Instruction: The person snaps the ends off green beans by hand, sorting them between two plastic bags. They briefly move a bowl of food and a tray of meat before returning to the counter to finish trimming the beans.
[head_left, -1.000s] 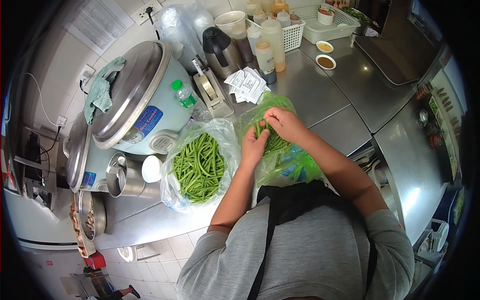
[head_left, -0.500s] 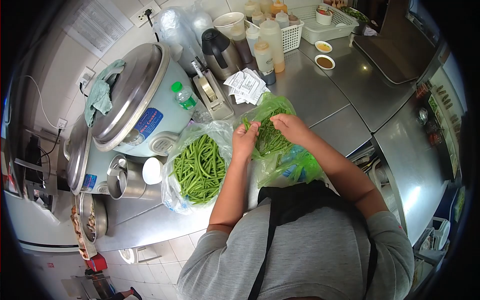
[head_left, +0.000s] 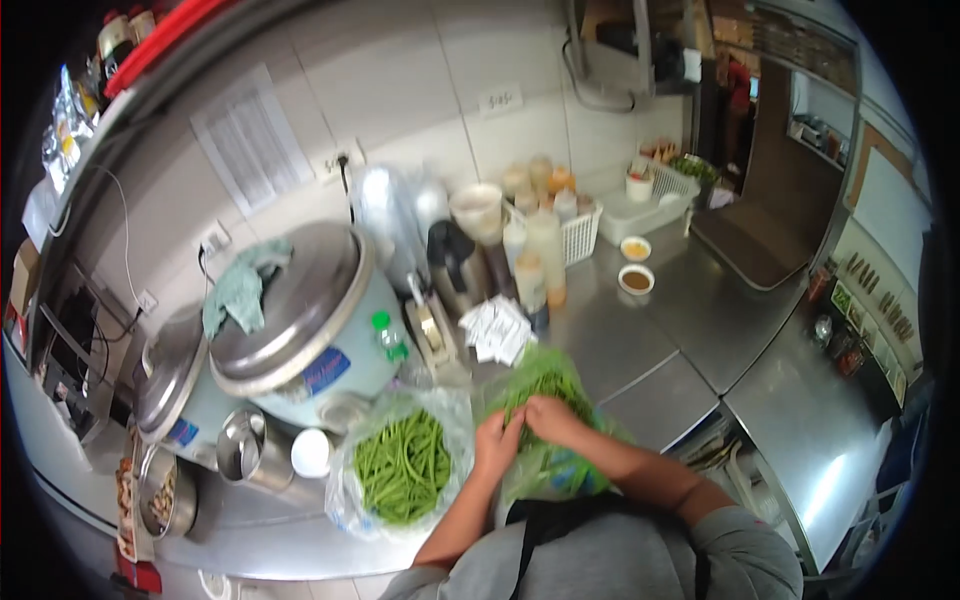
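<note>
Both hands are close together over a green plastic bag (head_left: 560, 462) of green beans. My left hand (head_left: 497, 440) is closed, fingers pinched round a bean that barely shows. My right hand (head_left: 550, 418) is also closed, its fingertips almost meeting the left ones; what it holds, if anything, is too small and blurred to make out. To the left, an open clear bag (head_left: 345, 490) holds a pile of long green beans (head_left: 403, 465).
Rice cookers (head_left: 300, 300) stand at the left, with metal pots (head_left: 252, 450) in front. A bottle (head_left: 388, 337), tape dispenser (head_left: 432, 335), papers (head_left: 497, 330), kettle (head_left: 458, 265) and sauce bottles (head_left: 545, 250) line the back. Two sauce bowls (head_left: 636, 279) sit beyond the bag.
The view has tilted up, so the counter and hands appear lower and more wall shows. My right hand has come closer to my left hand and its fingers now nearly touch it.
</note>
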